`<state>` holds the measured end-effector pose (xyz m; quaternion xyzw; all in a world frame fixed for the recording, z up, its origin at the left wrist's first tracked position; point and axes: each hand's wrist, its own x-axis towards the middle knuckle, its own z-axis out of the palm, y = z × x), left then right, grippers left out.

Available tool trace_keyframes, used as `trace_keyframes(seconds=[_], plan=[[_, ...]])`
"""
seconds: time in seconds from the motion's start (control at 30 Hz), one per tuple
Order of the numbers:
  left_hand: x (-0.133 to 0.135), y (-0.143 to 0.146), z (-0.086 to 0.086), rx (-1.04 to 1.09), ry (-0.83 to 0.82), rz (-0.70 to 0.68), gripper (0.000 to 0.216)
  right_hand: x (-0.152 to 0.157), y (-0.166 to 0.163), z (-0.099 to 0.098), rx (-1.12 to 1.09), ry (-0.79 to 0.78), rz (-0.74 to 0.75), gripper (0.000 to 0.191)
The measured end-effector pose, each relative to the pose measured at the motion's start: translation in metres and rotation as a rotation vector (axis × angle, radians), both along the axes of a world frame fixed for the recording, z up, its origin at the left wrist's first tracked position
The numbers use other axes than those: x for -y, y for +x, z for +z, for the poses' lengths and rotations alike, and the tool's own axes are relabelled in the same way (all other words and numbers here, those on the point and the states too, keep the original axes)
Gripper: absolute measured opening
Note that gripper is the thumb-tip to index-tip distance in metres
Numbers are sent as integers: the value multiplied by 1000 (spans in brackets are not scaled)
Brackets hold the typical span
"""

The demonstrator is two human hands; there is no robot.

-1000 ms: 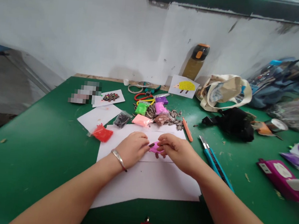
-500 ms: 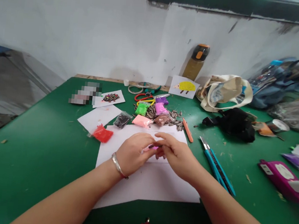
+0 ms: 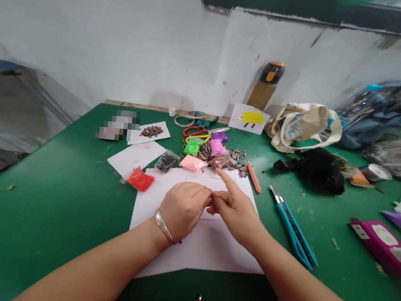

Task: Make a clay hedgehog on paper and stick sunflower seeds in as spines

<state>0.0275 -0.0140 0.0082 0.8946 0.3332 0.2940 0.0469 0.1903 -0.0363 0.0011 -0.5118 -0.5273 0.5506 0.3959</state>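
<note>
Over white paper (image 3: 205, 250), my two hands meet at the fingertips. My left hand (image 3: 186, 206), with a silver bracelet (image 3: 165, 225) at the wrist, is closed, its fingers bent toward the right hand. My right hand (image 3: 235, 210) pinches against it with the index finger stretched forward. Whatever lies between the fingers is hidden. Just beyond are sunflower seeds (image 3: 205, 152) and small bags of modelling clay: salmon pink (image 3: 193, 163), brown (image 3: 221, 161), green (image 3: 193, 146), bright pink (image 3: 218, 147) and purple (image 3: 219, 136). Black clay (image 3: 166, 161) and red clay (image 3: 140, 179) lie to the left.
A blue utility knife (image 3: 294, 230) with its blade out and an orange pen-like tool (image 3: 254, 176) lie on the right. Behind are scissors (image 3: 197, 132), a hedgehog picture (image 3: 249, 118), a bottle (image 3: 265, 86) and a cloth bag (image 3: 305, 127). A magenta device (image 3: 383, 246) sits far right.
My fingers have drawn closer together, covering the pink bit and dark seed-like piece seen between them before. My right index finger now points more forward. The view has shifted slightly.
</note>
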Motion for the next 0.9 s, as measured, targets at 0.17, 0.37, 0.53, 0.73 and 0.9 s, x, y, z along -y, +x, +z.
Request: trace_keyframes(seconds=[0.17,0.37,0.53,0.73,0.9], plan=[[2,1,0,-15,18,33,21,-1,-3,5,-110,-28,-25,67],[2,2,0,-37,60,49,24,-3,-5,8,-195,-81,-72,72],[1,2,-1,-79,61,50,24,-4,-4,5,-199,-100,-72,74],[-1,1,-3,-110,61,84,28,-4,-3,1,-156,-49,-94,70],[-2,1,-2,-92,29,70,28,-2,-2,0,-37,42,-92,66]])
